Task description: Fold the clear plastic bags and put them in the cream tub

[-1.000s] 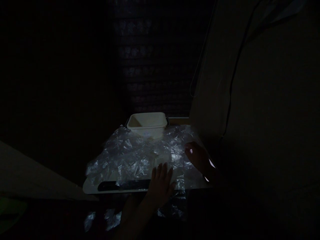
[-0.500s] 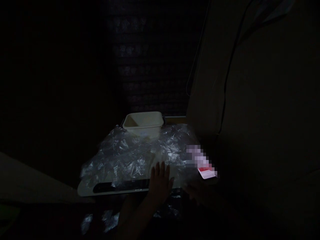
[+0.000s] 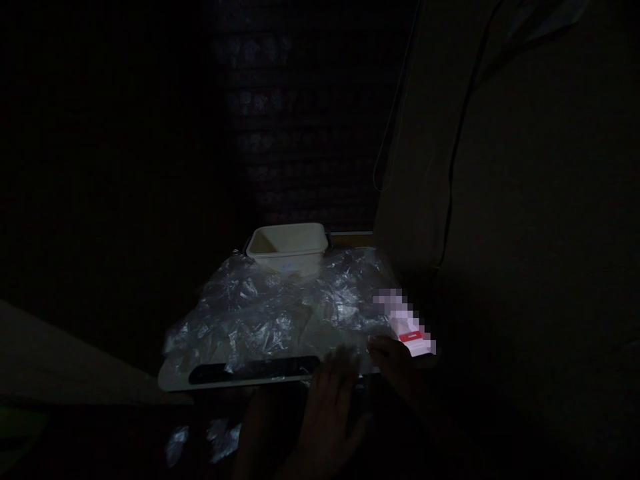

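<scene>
Crumpled clear plastic sheeting (image 3: 260, 327) covers most of a small pale table (image 3: 173, 381) with a long dark slot in its front edge. My left hand (image 3: 327, 407) is at that front edge, palm down, its fingers stretched out and thumb apart, holding nothing visible. The fingertips are blurred. To its right, my right hand (image 3: 395, 367) is at the table's right front edge, near the plastic. Its fingers look bent, but the dark hides whether they hold anything. Beyond it lies a bright lit screen (image 3: 413, 337), mostly pixelated, with a red band.
A cream rectangular tub (image 3: 287, 257) stands at the back of the table, plastic gathered against its front. Scraps of clear plastic (image 3: 223, 437) show below the table. A dark cable (image 3: 457, 147) hangs down the right wall. The surroundings are very dark.
My left hand has drawn back towards me, off the plastic to the front edge. My right hand has moved up and forward onto the table's right front edge.
</scene>
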